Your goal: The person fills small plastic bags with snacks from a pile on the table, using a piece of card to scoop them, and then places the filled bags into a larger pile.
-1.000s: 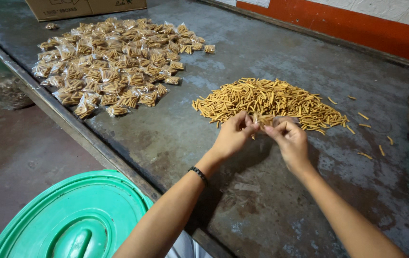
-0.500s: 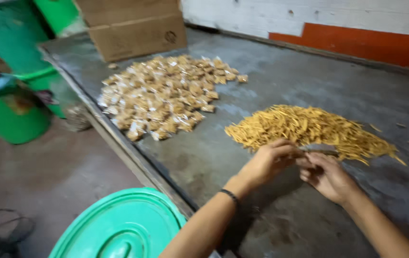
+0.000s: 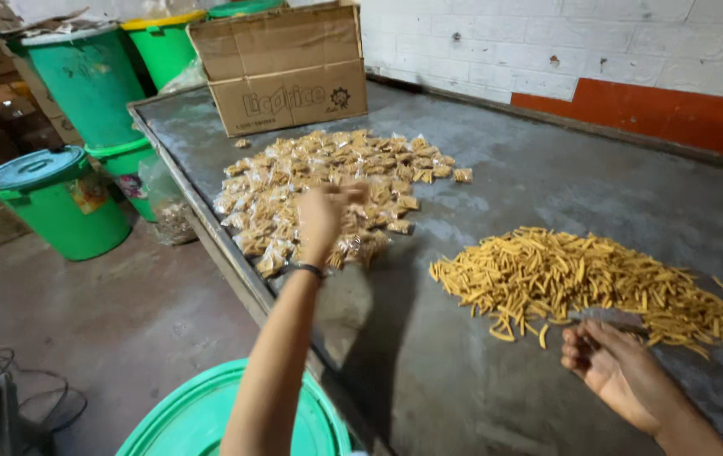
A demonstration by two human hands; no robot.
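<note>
Over the heap of small packets (image 3: 328,190), the left hand (image 3: 321,218) is blurred, so I cannot tell if it holds one. Right hand (image 3: 606,365) rests half open, empty, beside the yellow sticks (image 3: 581,279) on the table (image 3: 513,169). Better to place each packet gently onto the heap's edge.

My left arm reaches out, my right rests low.

My left hand (image 3: 321,215) is raised at arm's length, blurred, fingers loosely curled, a dark band at the wrist. My right hand (image 3: 611,367) lies palm up, fingers half curled.
</note>
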